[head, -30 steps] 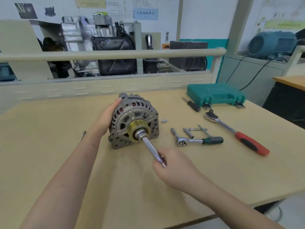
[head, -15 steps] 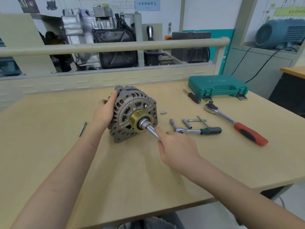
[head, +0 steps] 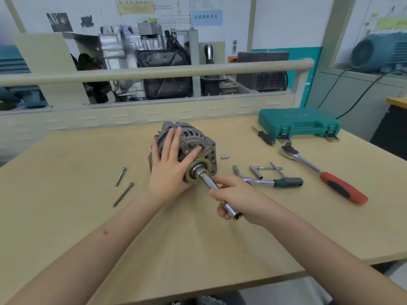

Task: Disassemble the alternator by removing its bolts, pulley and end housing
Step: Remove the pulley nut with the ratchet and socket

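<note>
The grey cast-metal alternator [head: 198, 139] sits mid-counter on its side, brass-coloured ribbed pulley [head: 191, 172] facing the viewer; it looks heavy and rigid, best steadied by its housing. The left hand [head: 169, 168] presses flat, fingers straight, on its face. At five o'clock, the right hand [head: 235, 199] grips the long chrome socket wrench [head: 209, 181] seated on the pulley nut.

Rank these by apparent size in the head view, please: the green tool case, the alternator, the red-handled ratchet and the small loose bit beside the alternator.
1. green tool case and alternator: look alike, and the alternator is partly covered by a hand, so unranked
2. red-handled ratchet
3. small loose bit
</note>
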A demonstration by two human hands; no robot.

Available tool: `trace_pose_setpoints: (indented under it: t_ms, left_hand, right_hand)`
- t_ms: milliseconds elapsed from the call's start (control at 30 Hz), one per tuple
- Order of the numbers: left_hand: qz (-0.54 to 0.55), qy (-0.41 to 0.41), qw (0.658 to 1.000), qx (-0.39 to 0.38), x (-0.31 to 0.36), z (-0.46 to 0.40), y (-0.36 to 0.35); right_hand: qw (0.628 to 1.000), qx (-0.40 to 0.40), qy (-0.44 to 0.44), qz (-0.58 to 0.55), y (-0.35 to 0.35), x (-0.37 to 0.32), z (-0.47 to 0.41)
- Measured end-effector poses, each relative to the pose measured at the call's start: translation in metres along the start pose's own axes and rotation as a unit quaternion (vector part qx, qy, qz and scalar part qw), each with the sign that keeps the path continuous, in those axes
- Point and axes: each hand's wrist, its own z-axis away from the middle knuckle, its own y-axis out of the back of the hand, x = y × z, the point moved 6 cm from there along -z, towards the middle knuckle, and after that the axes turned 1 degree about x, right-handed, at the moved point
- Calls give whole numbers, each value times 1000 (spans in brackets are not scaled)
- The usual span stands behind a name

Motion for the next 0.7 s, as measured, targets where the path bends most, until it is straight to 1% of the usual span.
trace_pose_setpoints:
  t_ms: [67,133,167,200,233,267,300,333,367,400,433,467,500,533,567,600,633,667,700]
  left_hand:
    - [-3,-37,999,27,2,-5,0]
    - [5,-54,998,37,2,-7,-1]
    - [8,-54,998,36,3,-7,-2]
    - [10,-51,998,35,3,-6,-2]
    - [11,-47,998,39,3,-6,-2]
    - [11,-45,998,47,3,-6,-2]
    - [10,-46,997,56,3,-6,-2]
    - [10,-47,997,63,3,-6,-2]
    - [12,-47,996,68,3,-7,-2]
    - [15,-49,996,73,3,-6,-2]
    - [16,-52,996,77,3,-6,-3]
    - [17,-55,995,79,3,-5,-3]
    - [17,-57,995,81,3,-5,-3]
    - [16,-58,995,83,3,-5,-3]
    - [14,-59,994,87,3,-6,-2]
    - [14,-61,994,90,3,-5,-2]
    - [16,-63,993,94,3,-5,-1]
    - [21,-64,993,99,3,-4,-1]
    - [29,-66,992,105,2,-3,0]
  right_hand:
    - [998,1,-17,-56,-1,2,-1]
    - [993,-5,-35,-114,-3,3,-3]
    - [992,-5,-37,-124,-4,3,-3]
    - [993,1,-30,-110,-4,3,-4]
    - [997,12,-16,-70,-3,3,-4]
    - [1000,29,6,-8,-2,3,-4]
    - [995,53,37,70,-1,2,-3]
    - [980,81,76,164,-1,-1,-2]
    - [949,107,107,275,-2,-4,-1]
    - [902,136,119,392,-4,-5,-2]
    - [852,158,119,485,-6,-6,-2]
    - [819,170,125,534,-7,-7,-2]
    - [819,166,123,535,-8,-6,-1]
    - [862,143,119,472,-8,-5,-2]
    - [935,99,89,330,-7,-2,-3]
    - [990,53,35,127,-7,2,-4]
    - [996,1,-25,-84,-11,4,-3]
    - [971,-35,-60,-230,-14,4,-3]
    - [953,-47,-71,-290,-15,3,-3]
